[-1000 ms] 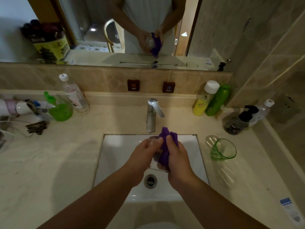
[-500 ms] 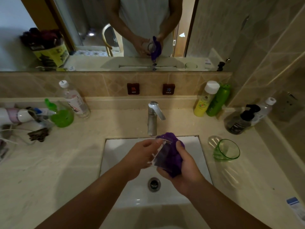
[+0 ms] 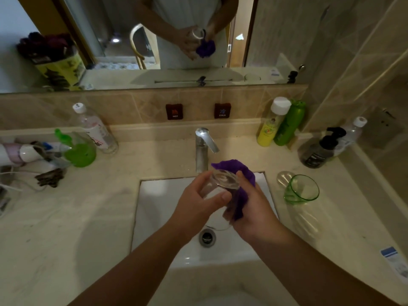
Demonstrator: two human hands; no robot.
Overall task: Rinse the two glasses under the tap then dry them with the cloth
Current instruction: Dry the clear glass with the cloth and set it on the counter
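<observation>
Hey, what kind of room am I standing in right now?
Most likely a bathroom: a white sink with a chrome tap set in a marble counter, a wall mirror above it, and toiletry bottles along the back ledge.

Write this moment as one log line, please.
step: drying | left hand: holds clear glass | right hand: holds purple cloth against it | green glass: on counter

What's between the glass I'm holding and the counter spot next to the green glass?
Nothing visible. The clear glass is over the sink, held by the left hand, with the purple cloth in the right hand. The counter before the green glass looks bare.
</observation>
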